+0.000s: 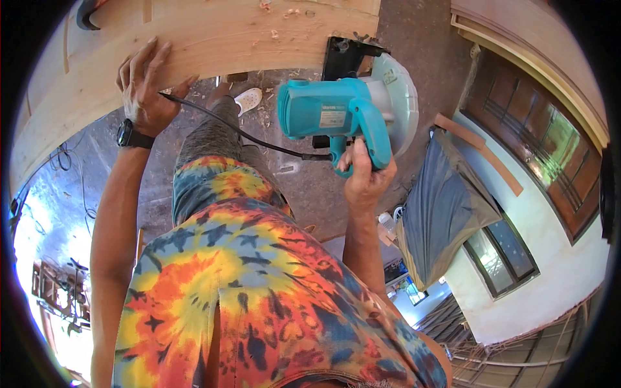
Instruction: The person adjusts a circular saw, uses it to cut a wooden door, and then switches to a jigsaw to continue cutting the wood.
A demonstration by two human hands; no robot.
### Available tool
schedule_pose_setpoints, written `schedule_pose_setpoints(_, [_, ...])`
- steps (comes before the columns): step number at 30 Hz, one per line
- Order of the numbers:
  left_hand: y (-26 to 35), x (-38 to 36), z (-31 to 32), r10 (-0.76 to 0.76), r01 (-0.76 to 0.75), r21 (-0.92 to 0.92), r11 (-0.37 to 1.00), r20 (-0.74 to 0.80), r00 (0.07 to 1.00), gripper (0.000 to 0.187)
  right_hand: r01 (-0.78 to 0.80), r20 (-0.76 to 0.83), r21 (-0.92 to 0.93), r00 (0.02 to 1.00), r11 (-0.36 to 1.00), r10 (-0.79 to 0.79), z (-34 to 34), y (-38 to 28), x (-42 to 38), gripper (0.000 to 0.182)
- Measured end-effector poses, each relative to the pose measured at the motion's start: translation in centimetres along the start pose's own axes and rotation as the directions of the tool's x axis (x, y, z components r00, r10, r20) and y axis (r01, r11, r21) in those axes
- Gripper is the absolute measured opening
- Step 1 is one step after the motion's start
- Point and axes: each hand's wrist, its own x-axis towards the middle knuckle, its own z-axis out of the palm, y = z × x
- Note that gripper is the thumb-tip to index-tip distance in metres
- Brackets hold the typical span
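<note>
A teal circular saw [323,110] with a pale blade guard [401,97] is held by its rear handle in my right hand [367,171], fingers wrapped round the grip. Its black base plate [343,61] meets the right end of a wide wooden board [226,39]. The blade itself is hidden. My left hand [145,90] lies on the board's near edge, fingers stretched out over the wood. A black power cord [239,129] runs from the saw's handle to beside my left wrist, which wears a black watch [134,134]. Wood shavings [275,33] lie on the board.
A black curved object [87,16] sits at the board's upper left. Loose cables [65,155] lie on the floor at left. To the right, a dark cloth cover [446,200] drapes over something, near a wooden strip [485,155] and a wooden door panel [537,129].
</note>
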Motion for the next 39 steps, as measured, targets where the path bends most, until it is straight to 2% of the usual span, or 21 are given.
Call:
schedule_pose_setpoints(18, [0.6,0.2,-0.8,-0.004,0.004,0.023,1.0,0.02,1.0,0.067,0.0,-0.004,-0.032,1.0,0.999,0.0,0.0,-0.6,-0.1,0.009])
schedule_pose_setpoints(22, [0.1,-0.3,-1.4,-0.005,0.005,-0.002,1.0,0.03,1.0,0.067,-0.032,-0.061,-0.038,0.998,0.999,0.03,0.8,-1.9,-0.3,0.009])
schedule_pose_setpoints(25, [0.1,-0.9,-2.5,-0.025,0.027,-0.018,0.999,0.064,0.998,0.064,-0.057,-0.094,-0.015,0.994,0.998,0.055,0.6,-2.8,-1.1,0.009])
schedule_pose_setpoints(28, [1.2,-2.5,-4.8,-0.023,0.024,-0.033,0.999,0.028,0.999,0.055,-0.077,-0.134,0.022,0.988,0.997,0.079,0.0,-4.4,-2.5,0.01])
schedule_pose_setpoints(30, [2.4,-5.7,-5.7,0.008,0.012,-0.123,0.992,0.156,0.988,0.031,-0.099,-0.163,0.039,0.981,0.994,0.104,-1.2,-4.6,-3.6,0.01])
schedule_pose_setpoints(31, [2.7,-7.1,-6.1,0.007,0.013,-0.121,0.993,0.16,0.987,0.031,-0.11,-0.163,0.015,0.98,0.994,0.111,-2.0,-5.1,-3.8,0.011])
schedule_pose_setpoints(33, [3.0,-9.6,-6.4,-0.04,0.159,-0.284,0.946,0.385,0.922,0.018,-0.122,-0.173,0.006,0.977,0.993,0.121,-3.6,-5.5,-3.7,0.014])
schedule_pose_setpoints(34, [2.8,-10.7,-6.7,-0.043,0.16,-0.276,0.948,0.386,0.921,0.018,-0.123,-0.168,0.012,0.978,0.992,0.124,-4.1,-5.9,-3.5,0.014])
schedule_pose_setpoints(36, [1.6,-13.6,-6.6,-0.112,0.203,-0.167,0.965,0.438,0.892,0.02,-0.134,-0.204,0.015,0.97,0.991,0.134,-4.7,-5.7,-2.9,0.017])
schedule_pose_setpoints(37, [0.5,-15.4,-6.6,-0.169,0.244,-0.098,0.965,0.476,0.863,0.022,-0.128,-0.172,-0.067,0.978,0.99,0.114,-5.5,-5.1,-2.6,0.017])
schedule_pose_setpoints(38, [-0.9,-17.1,-6.8,-0.182,0.248,-0.082,0.965,0.469,0.864,0.022,-0.122,-0.157,-0.057,0.981,0.991,0.112,-5.8,-5.0,-1.9,0.017])
schedule_pose_setpoints(39, [-2.5,-19.2,-7.0,-0.284,0.294,0.067,0.953,0.528,0.801,0.023,-0.126,-0.174,-0.082,0.979,0.989,0.11,-6.0,-4.7,-1.3,0.016])
